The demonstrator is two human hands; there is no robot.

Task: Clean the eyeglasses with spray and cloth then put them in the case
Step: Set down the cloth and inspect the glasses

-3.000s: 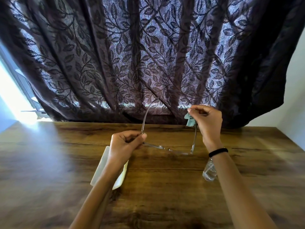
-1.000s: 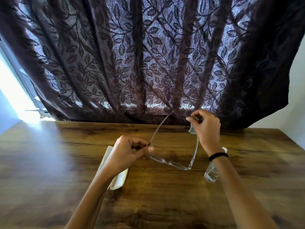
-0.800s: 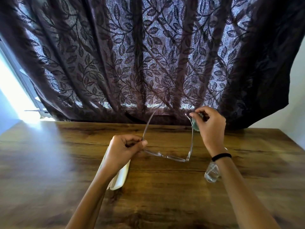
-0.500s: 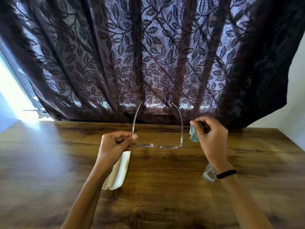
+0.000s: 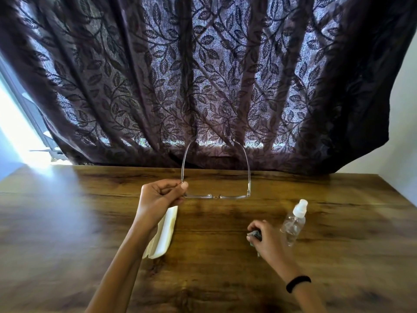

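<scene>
Grey-green soft cloth (image 5: 254,234) is bunched up in our right hand (image 5: 267,239). The fingers curl round it, low down by the brown wooden worktop (image 5: 90,222). A moment ago this hand was up by the glasses, rubbing one arm of them. Now it has come down and away.

Our left hand (image 5: 161,195) pinches the thin clear-framed eyeglasses (image 5: 225,197) at one corner. It holds them up over the worktop, with their arms open and pointing away from us. Only this one hand holds them now.

Just beside our right hand stands the small clear plastic spray bottle with a white top (image 5: 293,224). The long cream-white glasses case (image 5: 164,233) lies under our left wrist.

We think the rubbing is over, or more spray is coming. If it is over, the glasses need folding next, then they go into the case.
</scene>
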